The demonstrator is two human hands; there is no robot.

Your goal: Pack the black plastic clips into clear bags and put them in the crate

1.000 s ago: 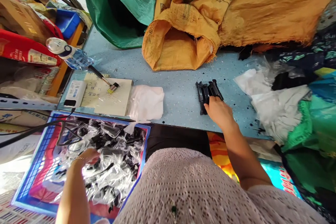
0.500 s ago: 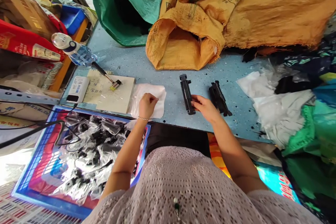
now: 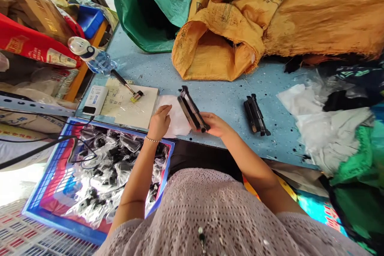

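Note:
My right hand grips the lower end of a black folding plastic bracket, held tilted above the right side of a stack of whitish plastic bags. My left hand is at the left edge of those bags, its index finger stretched toward the bracket and its thumb a little apart. I see nothing held in it, though its palm side is hidden. A second black bracket of the same kind lies on the blue tabletop, to the right of my right hand.
A blue basket of bagged black parts stands below the table edge. Left on the table are a cardboard sheet, a brush-like tool, a white box and a bottle. An orange sack and a green sack lie behind.
My right hand has brought the bracket left and tilted it over the bags. My left hand has shifted to the bags' left edge, its pinched fingers now stretched out. The view has swung slightly.

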